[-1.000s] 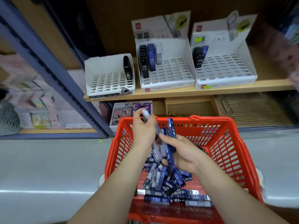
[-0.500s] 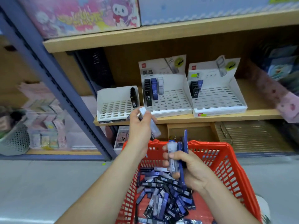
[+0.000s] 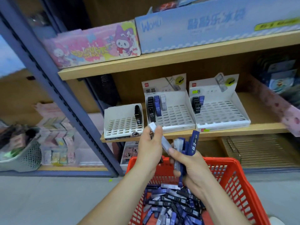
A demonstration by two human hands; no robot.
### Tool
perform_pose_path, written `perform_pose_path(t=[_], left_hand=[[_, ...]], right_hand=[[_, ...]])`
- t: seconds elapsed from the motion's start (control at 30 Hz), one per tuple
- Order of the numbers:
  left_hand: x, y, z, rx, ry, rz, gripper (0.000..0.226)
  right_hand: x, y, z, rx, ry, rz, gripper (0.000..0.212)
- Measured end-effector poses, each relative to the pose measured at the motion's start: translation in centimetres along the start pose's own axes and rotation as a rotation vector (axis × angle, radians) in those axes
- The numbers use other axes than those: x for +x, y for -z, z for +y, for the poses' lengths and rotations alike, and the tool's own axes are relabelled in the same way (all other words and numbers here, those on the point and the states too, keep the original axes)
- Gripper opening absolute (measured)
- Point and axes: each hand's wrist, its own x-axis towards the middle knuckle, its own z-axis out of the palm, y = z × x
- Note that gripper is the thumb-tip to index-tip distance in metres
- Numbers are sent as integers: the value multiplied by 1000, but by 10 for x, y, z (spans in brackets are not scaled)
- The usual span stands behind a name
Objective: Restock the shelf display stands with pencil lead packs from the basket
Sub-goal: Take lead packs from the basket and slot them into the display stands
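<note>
Transfer step: my left hand (image 3: 148, 151) pinches one blurred pale pack (image 3: 164, 142), my right hand (image 3: 192, 168) grips a bundle of blue packs (image 3: 194, 145) over the basket (image 3: 227, 161); next I slot the pale pack, probably into the middle stand (image 3: 176, 115).

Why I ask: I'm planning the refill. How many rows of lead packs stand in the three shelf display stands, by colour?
Black rows: 3, one each in the left stand, middle stand and right stand
Blue rows: 2, middle and right
White row: 1, middle
Total: 6
</note>
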Motion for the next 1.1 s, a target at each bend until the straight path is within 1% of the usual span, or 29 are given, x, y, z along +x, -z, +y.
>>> perform_pose_path(t=[0.03, 0.1, 0.23, 0.3, 0.37, 0.43, 0.5, 0.6, 0.67, 0.73, 0.83, 0.87, 0.93, 1.0, 1.1], left_hand=[[3, -1, 1, -15, -9, 32, 22], [8, -5, 4, -27, -14, 97, 22], [10, -19, 13, -51, -19, 174, 18], [15, -24, 14, -84, -21, 193, 18], [21, -28, 14, -128, 13, 193, 19], [25, -31, 14, -221, 94, 152, 18], [27, -28, 18, -316, 150, 61, 18], [36, -15, 24, -345, 143, -106, 21], [44, -4, 30, -350, 121, -154, 19], [54, 5, 34, -263, 86, -149, 16], [69, 15, 39, -47, -6, -159, 32], [74, 18, 41, 15, -31, -169, 33], [83, 21, 45, 74, -63, -189, 27], [94, 22, 47, 84, -68, -210, 21], [114, 21, 48, 169, -76, -207, 22]], right_hand=[[1, -1, 1, -13, 27, -7, 26], [3, -3, 2, -35, 83, -4, 24], [7, -3, 0, -35, 168, 22, 24], [9, -3, -2, -65, 203, 11, 25], [10, -3, -2, -107, 239, 29, 30], [13, -1, 0, -118, 247, 76, 27], [16, 4, -1, -103, 206, 108, 25], [22, 15, -3, -88, 116, 135, 28], [25, 24, -4, -89, 59, 149, 26], [30, 31, -6, -63, 19, 161, 23], [38, 35, -15, -17, 10, 170, 19], [40, 34, -20, 8, 15, 171, 17], [47, 31, -31, 71, 18, 164, 17], [59, 27, -43, 126, 14, 147, 17], [82, 25, -60, 70, 36, 165, 19]])
